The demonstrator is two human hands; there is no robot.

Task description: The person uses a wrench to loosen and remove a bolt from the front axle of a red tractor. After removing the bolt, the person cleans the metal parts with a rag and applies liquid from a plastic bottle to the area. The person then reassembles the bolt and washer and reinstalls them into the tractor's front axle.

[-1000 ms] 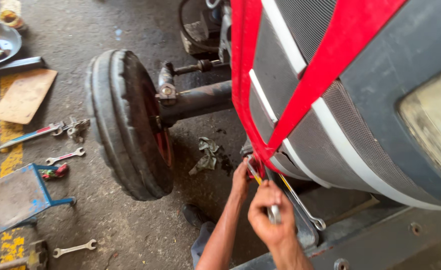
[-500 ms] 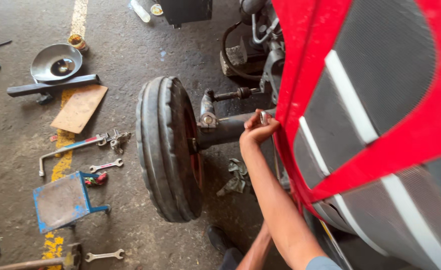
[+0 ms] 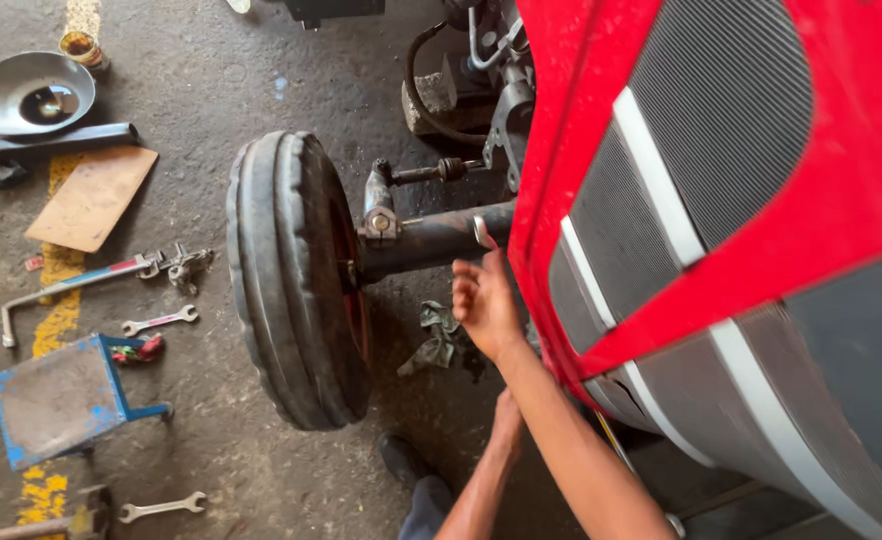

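I've got the right hand (image 3: 485,300) up just below the dark front axle beam (image 3: 431,240), fingers curled loosely and apart, holding nothing, fingertips close under the beam's inner end. The axle beam runs level from the ribbed front tyre (image 3: 296,280) in toward the red grille (image 3: 681,200). My left hand (image 3: 507,420) sits lower down, below the axle and tight against the grille's bottom edge; it's partly hidden by my right forearm, so I can't tell whether it's gripping anything. A crumpled rag (image 3: 439,338) lies on the floor under the axle, just beside the right hand. Well away from the tyre, on its far side from the axle, I see a blue stool (image 3: 61,400) and an open-ended spanner (image 3: 161,321).
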